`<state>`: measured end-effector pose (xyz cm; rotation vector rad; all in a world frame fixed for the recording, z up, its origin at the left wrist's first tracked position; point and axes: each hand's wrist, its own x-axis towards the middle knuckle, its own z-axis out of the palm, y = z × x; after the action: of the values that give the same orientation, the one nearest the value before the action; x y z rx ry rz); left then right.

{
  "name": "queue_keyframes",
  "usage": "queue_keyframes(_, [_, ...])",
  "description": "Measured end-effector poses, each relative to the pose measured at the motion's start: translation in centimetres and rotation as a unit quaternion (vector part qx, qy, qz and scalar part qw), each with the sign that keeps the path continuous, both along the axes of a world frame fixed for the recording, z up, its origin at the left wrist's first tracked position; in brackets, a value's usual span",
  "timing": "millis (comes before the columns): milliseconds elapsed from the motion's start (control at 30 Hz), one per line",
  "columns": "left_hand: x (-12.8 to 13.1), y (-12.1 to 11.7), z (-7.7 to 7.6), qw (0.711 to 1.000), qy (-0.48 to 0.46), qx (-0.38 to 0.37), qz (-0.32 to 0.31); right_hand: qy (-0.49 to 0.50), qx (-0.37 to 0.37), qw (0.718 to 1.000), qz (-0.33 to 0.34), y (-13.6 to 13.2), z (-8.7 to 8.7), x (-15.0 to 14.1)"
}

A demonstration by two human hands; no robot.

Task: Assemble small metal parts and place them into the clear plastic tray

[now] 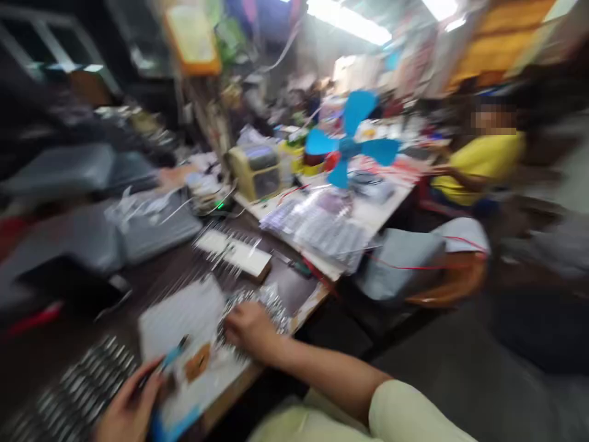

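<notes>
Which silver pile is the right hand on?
The crumpled foil-like pile under the right hand. The other, a ribbed silver row, lies apart at lower left, nearer the left hand.

Right hand [251, 328] palm down, bare forearm [317, 374] angled forward; left hand [129, 408] low, grip blurred, apparently closed.

head-worn view; faces forward, down; close above left hand [131, 405], right hand [251, 328]
</notes>
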<state>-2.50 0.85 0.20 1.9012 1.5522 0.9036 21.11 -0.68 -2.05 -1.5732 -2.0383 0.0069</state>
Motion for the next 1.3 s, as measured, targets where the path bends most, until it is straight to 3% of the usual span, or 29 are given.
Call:
queue_keyframes(67, [-0.1, -1.7, 0.0, 0.999, -0.014, -0.037, 0.028, 0.084, -0.021, 0.996, 0.003, 0.1, 0.3, 0.1])
queue_keyframes(133, [0.4, -2.0, -0.3, 0.998, -0.022, -0.047, 0.031, 0.155, -0.029, 0.987, 0.038, 0.9, 0.0, 0.0])
queue_keyframes(233, [1.4, -1.6, -0.8, 0.999, -0.025, 0.003, 0.029, 0.2, -0.026, 0.977, 0.065, 1.5, -0.5, -0.2])
queue_keyframes(433, [2.6, -2.0, -1.1, 0.998, -0.023, 0.065, -0.008, 0.185, -0.024, 0.98, 0.062, 0.9, -0.1, -0.4])
queue_keyframes(867, [2.7, -1.9, -1.4, 0.996, 0.053, 0.07, -0.017, 0.177, -0.036, 0.981, 0.076, 0.9, 0.7, -0.3])
queue_keyframes(1100, [2.5, -1.7, -1.4, 0.996, -0.041, 0.079, 0.031, 0.129, -0.076, 0.985, 0.089, 0.8, 1.1, -3.5])
queue_keyframes(1300, [2.1, -1.7, -1.3, 0.992, -0.071, 0.084, 0.063, 0.055, -0.056, 0.992, 0.104, 0.8, 0.5, -5.7])
